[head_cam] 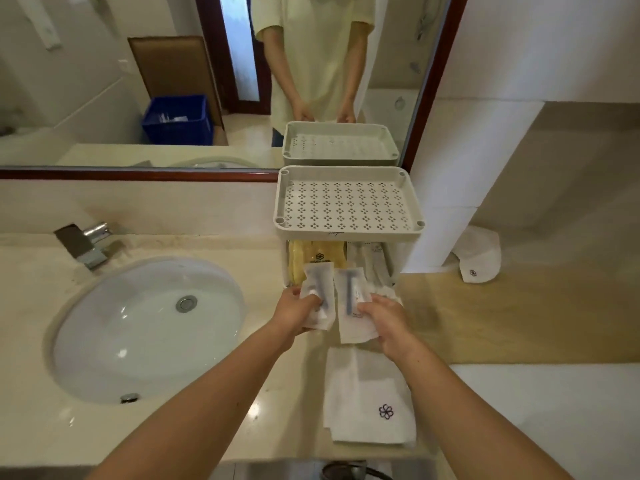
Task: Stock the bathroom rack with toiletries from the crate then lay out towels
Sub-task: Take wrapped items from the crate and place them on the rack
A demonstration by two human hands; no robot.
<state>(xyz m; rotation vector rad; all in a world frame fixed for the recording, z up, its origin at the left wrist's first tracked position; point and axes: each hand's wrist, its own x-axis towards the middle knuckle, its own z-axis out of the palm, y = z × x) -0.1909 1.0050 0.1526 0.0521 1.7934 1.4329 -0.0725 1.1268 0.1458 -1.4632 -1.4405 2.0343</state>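
Holding one sealed razor packet apiece, both hands hover just in front of the rack's [347, 232] lower shelf. The left hand [296, 311] has its fingers curled round the lower half of the left razor packet [319, 281], with the thumb on its face. The right hand [388, 318] pinches the right razor packet [350, 308] at its right edge between thumb and fingers. The two packets sit side by side, upper ends tilted toward the shelf opening – whether they touch it I cannot tell. Inside that shelf lie yellow sachets [317, 254] on the left and white sachets [373, 259] on the right.

A folded towel [367, 400] with a purple flower mark lies on the worktop [287, 393] under the right wrist. A second towel [479, 258] rests on the ledge to the right. The basin [149, 327] and tap [88, 242] are to the left – and the mirror [104, 81] reflects the blue crate [178, 119].
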